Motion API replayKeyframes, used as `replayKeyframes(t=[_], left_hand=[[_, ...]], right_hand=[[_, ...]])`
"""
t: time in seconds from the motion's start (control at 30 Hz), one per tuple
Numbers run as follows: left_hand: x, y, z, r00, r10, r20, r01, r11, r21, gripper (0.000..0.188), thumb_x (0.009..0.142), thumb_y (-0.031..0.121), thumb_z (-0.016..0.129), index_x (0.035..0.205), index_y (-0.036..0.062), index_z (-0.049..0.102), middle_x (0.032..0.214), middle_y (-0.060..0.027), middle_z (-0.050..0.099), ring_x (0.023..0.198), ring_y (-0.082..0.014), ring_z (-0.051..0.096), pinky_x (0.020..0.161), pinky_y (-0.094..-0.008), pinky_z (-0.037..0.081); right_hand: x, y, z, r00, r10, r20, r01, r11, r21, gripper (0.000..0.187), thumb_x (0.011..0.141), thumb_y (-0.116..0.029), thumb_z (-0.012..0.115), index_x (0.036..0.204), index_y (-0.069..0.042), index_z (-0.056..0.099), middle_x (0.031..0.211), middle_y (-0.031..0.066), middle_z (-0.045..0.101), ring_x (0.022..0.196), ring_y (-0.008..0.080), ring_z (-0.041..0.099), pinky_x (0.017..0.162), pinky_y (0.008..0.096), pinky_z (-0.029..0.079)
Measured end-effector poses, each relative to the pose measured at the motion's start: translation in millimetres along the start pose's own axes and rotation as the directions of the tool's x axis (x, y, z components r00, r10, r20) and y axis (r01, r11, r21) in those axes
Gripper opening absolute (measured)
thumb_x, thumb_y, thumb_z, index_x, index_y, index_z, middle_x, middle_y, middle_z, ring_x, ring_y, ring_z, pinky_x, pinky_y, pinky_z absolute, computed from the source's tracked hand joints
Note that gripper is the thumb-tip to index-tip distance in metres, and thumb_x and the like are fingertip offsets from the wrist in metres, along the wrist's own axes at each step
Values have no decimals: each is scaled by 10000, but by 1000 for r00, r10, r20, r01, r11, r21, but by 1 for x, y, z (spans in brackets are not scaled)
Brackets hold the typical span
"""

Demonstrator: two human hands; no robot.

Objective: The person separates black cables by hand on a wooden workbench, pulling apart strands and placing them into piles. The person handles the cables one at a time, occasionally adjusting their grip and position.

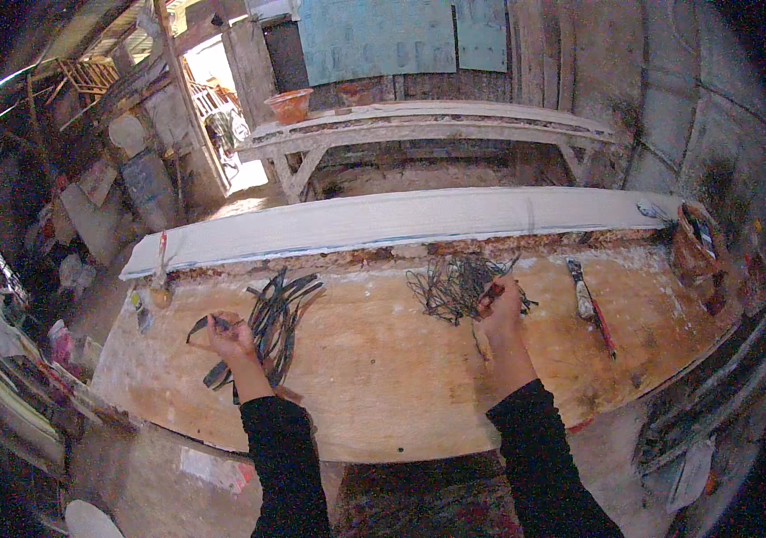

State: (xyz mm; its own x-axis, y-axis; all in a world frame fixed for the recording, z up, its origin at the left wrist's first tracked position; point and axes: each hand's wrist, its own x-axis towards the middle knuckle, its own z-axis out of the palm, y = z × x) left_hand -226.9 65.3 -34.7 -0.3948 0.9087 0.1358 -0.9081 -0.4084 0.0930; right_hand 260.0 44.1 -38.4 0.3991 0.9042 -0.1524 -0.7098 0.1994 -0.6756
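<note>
My left hand (232,339) is closed on a dark flat strip (197,328), whose end curves out past the fingers. Right beside it lies a loose bundle of similar dark strips (277,309), some passing under or near the wrist. My right hand (503,309) is at the right side of a tangled heap of thin dark strands (446,285). Its fingers are bent together over the strands, and their tips are partly hidden. A slim tool with a whitish part and a red handle (591,309) lies to the right of that hand.
The wooden work table (365,377) has a raised white ledge (383,220) along its far side. A brush-like item (161,291) stands at its left end, a brown bag or basket (699,240) at its right. Behind, a long bench (437,130) carries an orange pot (291,108).
</note>
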Motion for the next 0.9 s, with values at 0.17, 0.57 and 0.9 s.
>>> replayKeyframes(t=[0.17, 0.57, 0.9], left_hand=[[-28, -51, 50, 995, 17, -102, 25, 920, 391, 130, 848, 217, 576, 840, 87, 576, 709, 7, 566, 602, -110, 550, 495, -228, 458], [-124, -161, 80, 868, -493, -54, 262, 364, 894, 53, 836, 109, 583, 819, 60, 569, 690, 23, 524, 605, -64, 493, 517, -214, 411], [-126, -163, 75, 854, -519, -29, 254, 369, 894, 52, 838, 99, 589, 845, 54, 563, 703, 19, 539, 590, -65, 502, 519, -217, 440]], right_hand=[[-47, 1, 41, 984, 17, 178, 71, 878, -474, 127, 773, -200, 514, 679, -125, 475, 582, -23, 433, 476, 80, 400, 399, 242, 311], [-84, 35, 52, 888, 302, 346, 106, 598, -795, 57, 772, -89, 554, 757, -60, 507, 635, -14, 460, 544, 82, 447, 446, 232, 341], [-83, 45, 58, 842, 120, 526, 386, 547, -743, 147, 828, -155, 611, 819, -18, 557, 700, -22, 502, 652, 92, 473, 551, 257, 400]])
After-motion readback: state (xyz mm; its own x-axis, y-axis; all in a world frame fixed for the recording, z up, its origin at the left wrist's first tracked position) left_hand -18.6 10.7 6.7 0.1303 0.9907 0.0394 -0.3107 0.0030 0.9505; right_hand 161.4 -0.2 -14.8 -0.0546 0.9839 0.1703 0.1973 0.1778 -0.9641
